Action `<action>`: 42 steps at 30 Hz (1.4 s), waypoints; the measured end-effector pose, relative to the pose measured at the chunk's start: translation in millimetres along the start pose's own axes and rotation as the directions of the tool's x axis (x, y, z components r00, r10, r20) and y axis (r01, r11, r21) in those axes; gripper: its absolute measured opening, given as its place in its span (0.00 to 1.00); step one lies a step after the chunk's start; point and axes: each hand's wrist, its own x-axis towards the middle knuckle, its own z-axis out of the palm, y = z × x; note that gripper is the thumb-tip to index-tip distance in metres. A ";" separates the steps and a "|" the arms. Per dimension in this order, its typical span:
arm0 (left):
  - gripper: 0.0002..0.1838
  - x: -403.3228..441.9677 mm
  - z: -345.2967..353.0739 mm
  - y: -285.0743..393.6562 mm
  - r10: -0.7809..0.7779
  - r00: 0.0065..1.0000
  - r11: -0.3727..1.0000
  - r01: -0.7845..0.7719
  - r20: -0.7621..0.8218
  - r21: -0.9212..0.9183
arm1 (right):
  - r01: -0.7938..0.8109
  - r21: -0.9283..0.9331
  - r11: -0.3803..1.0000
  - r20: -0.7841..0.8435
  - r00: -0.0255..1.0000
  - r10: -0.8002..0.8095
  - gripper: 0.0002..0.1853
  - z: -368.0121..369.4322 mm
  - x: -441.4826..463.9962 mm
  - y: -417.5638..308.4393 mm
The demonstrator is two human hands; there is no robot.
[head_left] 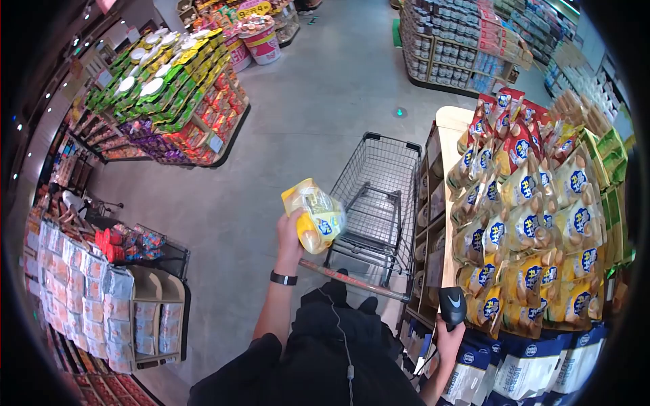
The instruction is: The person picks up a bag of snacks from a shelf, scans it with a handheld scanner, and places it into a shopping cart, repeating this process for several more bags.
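My left hand (290, 235) is closed round the side of a yellow and clear snack bag (315, 215) with a blue logo. The bag is held up over the handle end of a wire shopping cart (352, 176), apart from its basket. On the right, my right hand (449, 336) grips a black handheld barcode scanner (453, 308), close to the front of a shelf. Similar snack bags (531, 227) with blue logos stand in rows there, in clear, yellow and red packs. A cable runs down near my right wrist.
Blue and white packs (528, 365) fill the near right. To the left stand a rack of pale packs (84, 291) and a display of green and yellow bags (162, 81). A can display (453, 54) is ahead. Grey floor (291, 101) runs between them.
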 end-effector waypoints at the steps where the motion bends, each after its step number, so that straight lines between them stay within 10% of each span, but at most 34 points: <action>1: 0.19 5.7 3.3 -3.5 0.020 1.000 0.991 -0.022 0.015 0.132 | -0.026 0.012 1.000 -0.022 0.999 0.026 0.12 1.6 -5.7 -1.0; 5: 0.14 34.0 -1.3 17.4 0.059 0.947 0.711 -0.261 0.315 0.652 | -0.095 0.074 0.993 -0.073 0.992 0.100 0.07 19.4 -25.8 -7.3; 15: 0.16 61.4 -11.1 71.0 -0.562 0.648 0.815 0.329 0.514 0.476 | -0.179 -0.024 0.983 -0.076 0.981 0.177 0.09 79.9 -40.7 -43.3; 19: 0.19 83.2 -25.6 -9.9 -0.672 0.551 0.696 0.239 0.495 0.677 | -0.189 -0.065 0.980 -0.108 0.977 0.181 0.09 96.5 -39.3 -43.5; 25: 0.19 109.3 3.8 -55.2 -0.514 0.612 0.803 0.096 0.601 0.589 | -0.198 -0.018 0.980 -0.088 0.977 0.195 0.09 101.0 -36.3 -50.0; 29: 0.18 133.7 20.1 -83.9 -0.255 0.798 0.630 -0.290 0.545 0.720 | -0.200 -0.017 0.980 -0.141 0.971 0.195 0.10 100.3 -39.8 -47.0; 37: 0.21 133.6 44.8 -91.1 -0.024 0.829 0.449 -0.490 0.558 0.747 | -0.243 0.032 0.969 -0.189 0.951 0.245 0.10 91.0 -51.6 -30.0; 42: 0.22 119.2 45.9 -53.5 0.137 0.899 0.560 -0.417 0.417 0.716 | -0.300 0.006 0.954 -0.218 0.931 0.294 0.11 85.0 -54.6 -28.0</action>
